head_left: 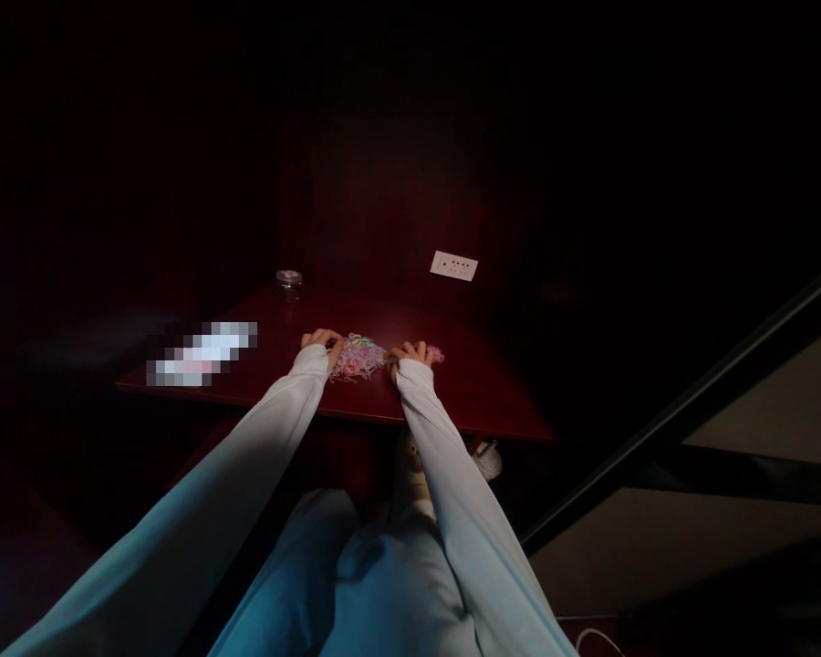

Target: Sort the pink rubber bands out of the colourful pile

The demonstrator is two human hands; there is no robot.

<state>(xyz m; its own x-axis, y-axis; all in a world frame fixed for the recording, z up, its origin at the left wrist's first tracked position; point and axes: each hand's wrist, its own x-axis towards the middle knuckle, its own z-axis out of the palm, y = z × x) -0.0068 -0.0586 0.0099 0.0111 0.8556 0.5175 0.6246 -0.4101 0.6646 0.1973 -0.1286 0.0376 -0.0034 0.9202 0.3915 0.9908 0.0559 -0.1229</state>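
Observation:
A loose pile of small pastel bands or strips (pixel 357 357) lies on the dark red table (pixel 479 401). My left hand (pixel 324 343) rests at the pile's left edge with its fingers bent; whether it pinches any pieces is too small to tell. At the right side of the pile is my right hand (pixel 409 355), fingers curved down toward the tabletop, its fingertips partly hidden. Just beyond the right hand sits a smaller pink cluster (pixel 436 354).
A clear round jar (pixel 289 284) stands at the table's back left. A pixelated bright object (pixel 203 356) lies at the left edge. A white socket plate (pixel 454 265) is on the wall behind. My legs are below the front edge.

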